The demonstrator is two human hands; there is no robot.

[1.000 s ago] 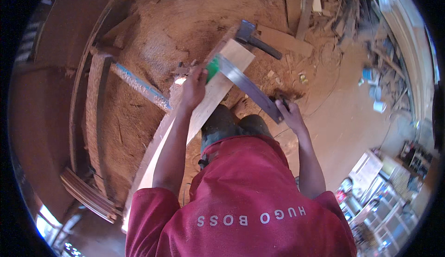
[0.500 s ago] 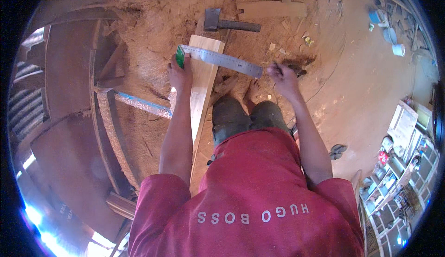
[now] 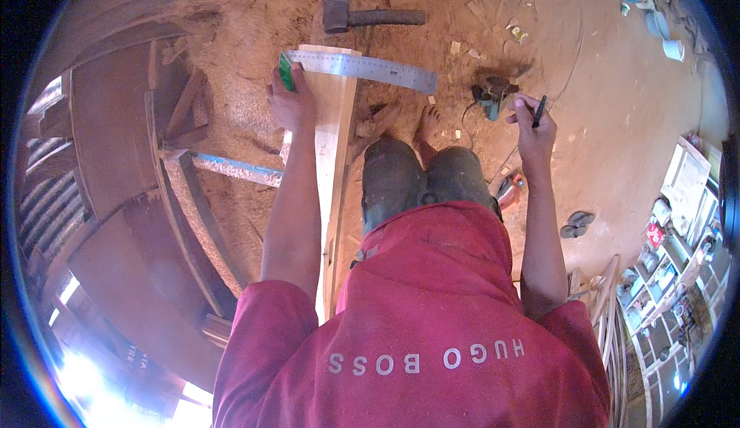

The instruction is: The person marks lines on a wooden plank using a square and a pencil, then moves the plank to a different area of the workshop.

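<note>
Blue-and-white tubs (image 3: 657, 25), three in a row: far side of the right hand, well apart from it; contents we cannot make out.

Pale rack (image 3: 655, 366), compartmented: to the right and nearer the body than the right hand; its cells hold many small goods, too small for us to identify.

Left hand (image 3: 291, 106): fingers closed around the green stock of a square (image 3: 362, 67), thumb along it.

Right hand (image 3: 535, 133): half curled, grasping a black marker (image 3: 540, 110) that stands up between the fingers; we note it clear of both square and board.

Square: green stock in the left hand; straight metal blade, silvery, finely graduated, reaching rightward from that hold across the board and past its edge, toward the right hand.

Board (image 3: 329, 131): pale, smooth wood, long; beside the left hand on its right, running back toward the body, far end just beyond the blade.

Hammer-like tool (image 3: 385, 17): block head, dark handle; beyond the left hand and the board's end.

Sandals (image 3: 578, 224), dark: bodyward of the right hand, on the floor.
</note>
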